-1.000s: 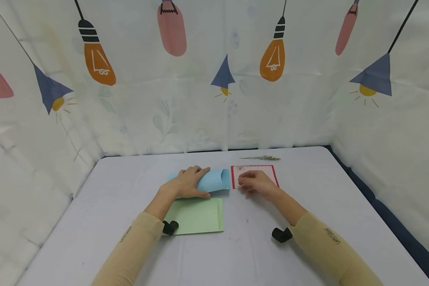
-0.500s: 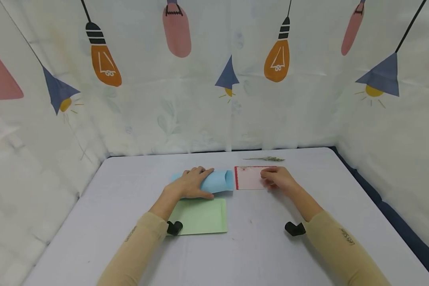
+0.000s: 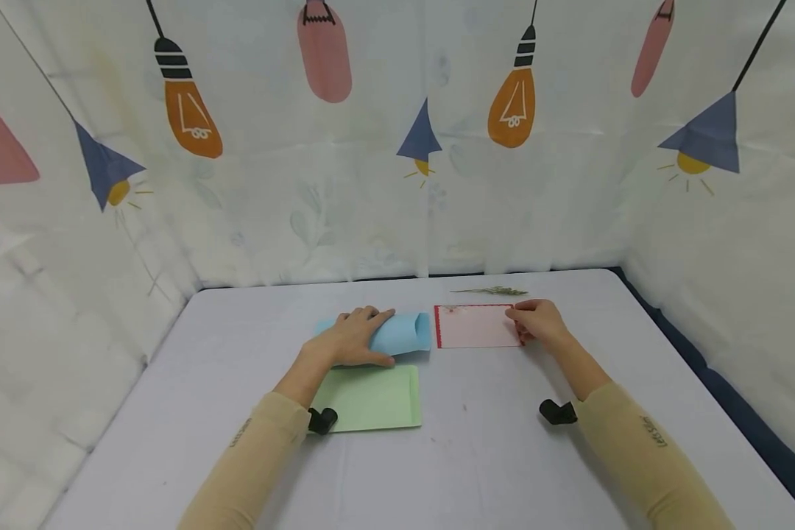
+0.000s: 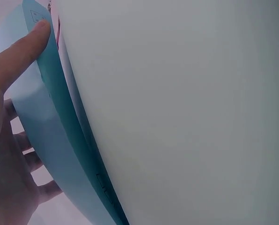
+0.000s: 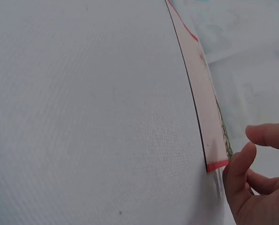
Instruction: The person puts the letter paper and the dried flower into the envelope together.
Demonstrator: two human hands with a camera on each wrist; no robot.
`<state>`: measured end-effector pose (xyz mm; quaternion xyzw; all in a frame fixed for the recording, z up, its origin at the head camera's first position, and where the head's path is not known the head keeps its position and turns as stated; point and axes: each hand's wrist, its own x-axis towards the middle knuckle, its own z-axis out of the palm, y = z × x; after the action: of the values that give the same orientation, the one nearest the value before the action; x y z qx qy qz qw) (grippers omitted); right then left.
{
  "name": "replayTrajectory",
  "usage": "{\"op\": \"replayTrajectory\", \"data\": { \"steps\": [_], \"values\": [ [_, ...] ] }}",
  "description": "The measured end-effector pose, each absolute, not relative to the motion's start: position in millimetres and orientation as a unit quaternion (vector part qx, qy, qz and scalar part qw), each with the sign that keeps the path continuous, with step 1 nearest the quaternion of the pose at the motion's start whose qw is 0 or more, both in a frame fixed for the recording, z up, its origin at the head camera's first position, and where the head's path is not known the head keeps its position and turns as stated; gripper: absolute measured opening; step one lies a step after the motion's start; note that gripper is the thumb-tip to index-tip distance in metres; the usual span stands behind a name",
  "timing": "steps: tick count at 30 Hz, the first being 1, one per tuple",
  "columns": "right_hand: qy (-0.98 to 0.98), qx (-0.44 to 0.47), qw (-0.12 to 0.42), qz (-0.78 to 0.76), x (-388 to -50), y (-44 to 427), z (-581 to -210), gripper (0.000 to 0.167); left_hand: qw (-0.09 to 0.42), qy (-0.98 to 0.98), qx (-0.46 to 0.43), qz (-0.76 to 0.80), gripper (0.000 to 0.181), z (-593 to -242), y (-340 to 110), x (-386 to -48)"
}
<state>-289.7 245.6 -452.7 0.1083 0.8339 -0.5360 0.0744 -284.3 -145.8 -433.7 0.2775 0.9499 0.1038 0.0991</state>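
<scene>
My left hand grips a curled light-blue envelope. In the left wrist view its thumb presses the blue flap, with the other fingers passing behind. A pale green envelope lies just in front, partly under the left wrist. To the right is a flat pale pink card with a red border. My right hand is at its right end, fingers loosely bent. The right wrist view shows the thumb and forefinger tips slightly apart with nothing between them, beside the card's red edge.
A dried grass sprig lies behind the card, near the far edge of the white table. White curtains printed with lamps hang at the back and sides. Black wrist cameras sit at both cuffs.
My right hand has moved right across the card, from its left part to its right end. The left hand stays on the blue envelope. The head view has shifted slightly.
</scene>
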Motion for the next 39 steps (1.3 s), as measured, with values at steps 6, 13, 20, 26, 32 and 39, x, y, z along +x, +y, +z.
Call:
{"op": "replayTrajectory", "data": {
  "steps": [6,13,20,26,32,39],
  "values": [
    [0.843,0.112,0.077,-0.52,-289,253,-453,0.056,0.102,0.95,0.277,0.101,0.102,-435,-144,-285],
    [0.871,0.099,0.069,-0.476,-295,251,-462,0.054,0.099,0.95,0.279,0.097,0.102,-435,-146,-284],
    [0.909,0.076,0.044,-0.408,-298,245,-466,0.054,0.098,0.95,0.281,0.096,0.102,-435,-147,-283],
    [0.922,0.062,0.033,-0.382,-298,238,-467,0.046,0.091,0.949,0.286,0.095,0.102,-437,-148,-284],
    [0.926,0.05,0.018,-0.374,-298,233,-466,0.043,0.09,0.95,0.285,0.094,0.102,-437,-149,-284],
    [0.922,0.053,0.012,-0.384,-298,228,-466,0.038,0.091,0.949,0.287,0.096,0.103,-439,-150,-284]
  ]
}}
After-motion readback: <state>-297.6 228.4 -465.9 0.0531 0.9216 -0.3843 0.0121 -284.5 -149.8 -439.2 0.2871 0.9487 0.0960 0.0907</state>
